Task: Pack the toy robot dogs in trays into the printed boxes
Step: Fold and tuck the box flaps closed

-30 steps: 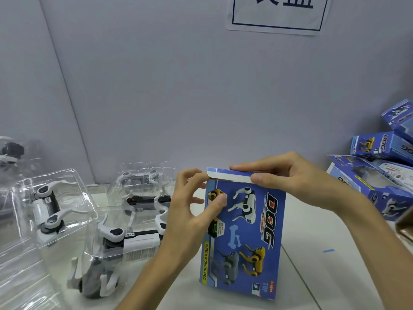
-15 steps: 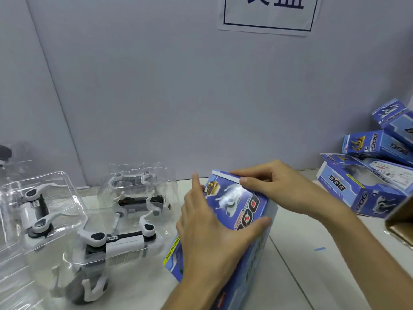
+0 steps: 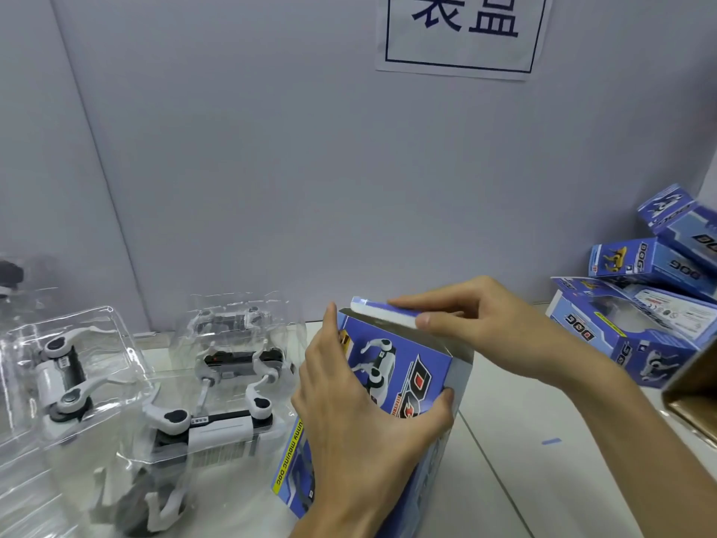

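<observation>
left hand is gripping the printed box across its front face, thumb hooking the right edge, fingers lying up the left edge. right hand is pinching the white top flap, palm down. i am noting the box standing on the table, long axis roughly upright, flap end up, between the toy robot dogs in clear trays and the stacked boxes.

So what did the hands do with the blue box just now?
The left hand slid down over the front of the blue box and grips it; the box turned partway. The right hand kept holding the top flap. The trayed toy dogs stayed put.
</observation>
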A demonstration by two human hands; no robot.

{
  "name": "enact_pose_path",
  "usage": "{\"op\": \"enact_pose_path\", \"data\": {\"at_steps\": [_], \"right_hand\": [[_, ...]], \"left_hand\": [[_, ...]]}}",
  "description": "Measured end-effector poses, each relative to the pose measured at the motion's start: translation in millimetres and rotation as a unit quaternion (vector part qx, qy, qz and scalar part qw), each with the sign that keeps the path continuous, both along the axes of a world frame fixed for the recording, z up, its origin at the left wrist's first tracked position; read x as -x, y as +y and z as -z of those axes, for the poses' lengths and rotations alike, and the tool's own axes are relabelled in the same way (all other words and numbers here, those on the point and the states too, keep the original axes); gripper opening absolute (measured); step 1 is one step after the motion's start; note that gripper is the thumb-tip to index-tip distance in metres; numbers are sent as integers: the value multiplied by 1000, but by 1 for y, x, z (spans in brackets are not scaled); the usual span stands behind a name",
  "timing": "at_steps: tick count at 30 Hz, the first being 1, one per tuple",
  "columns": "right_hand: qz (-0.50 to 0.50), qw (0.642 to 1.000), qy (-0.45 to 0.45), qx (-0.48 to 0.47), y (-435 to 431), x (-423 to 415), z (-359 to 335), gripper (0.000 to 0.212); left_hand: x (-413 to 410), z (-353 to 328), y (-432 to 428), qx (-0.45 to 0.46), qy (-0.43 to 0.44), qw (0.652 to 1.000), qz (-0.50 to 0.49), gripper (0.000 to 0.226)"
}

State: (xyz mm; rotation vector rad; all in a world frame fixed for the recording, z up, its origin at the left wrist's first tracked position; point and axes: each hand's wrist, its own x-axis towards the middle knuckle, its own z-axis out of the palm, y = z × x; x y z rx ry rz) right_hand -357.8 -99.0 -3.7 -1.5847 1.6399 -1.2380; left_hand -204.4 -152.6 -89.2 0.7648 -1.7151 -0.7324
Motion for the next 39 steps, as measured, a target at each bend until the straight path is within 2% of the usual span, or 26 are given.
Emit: {"op": "enact_pose_path", "data": {"at_steps": [8,14,18,21,24,27,33,39], "right_hand": [[11,1000,27,0,-1,-7,0,22],[31,998,63,-5,-2,-13,-1,19],[-8,993,114,-25,-1,-15,-6,21],[-56,995,75,-45,-1,-11,-9,23],[-97,994,15,-53,-1,-3,-10,37],[-134,990,-24,-43,2,9,-10,41],[-133,990,-46,-4,2,19,0,24],[-73,996,6,43,-7,2,-1,15]], "left_hand": [[0,1,-5,37,-52,998,-4,120],[1,0,-1,42,-39,998,-24,128],[-1,1,-4,42,-39,998,-14,131],[-2,-1,-7,44,-38,998,-1,134],[-3,-3,-10,48,-24,999,1,134],[-5,-3,-17,55,6,998,17,129],[-4,1,-23,49,36,996,65,119],[-2,5,-24,47,54,995,67,108]]}}
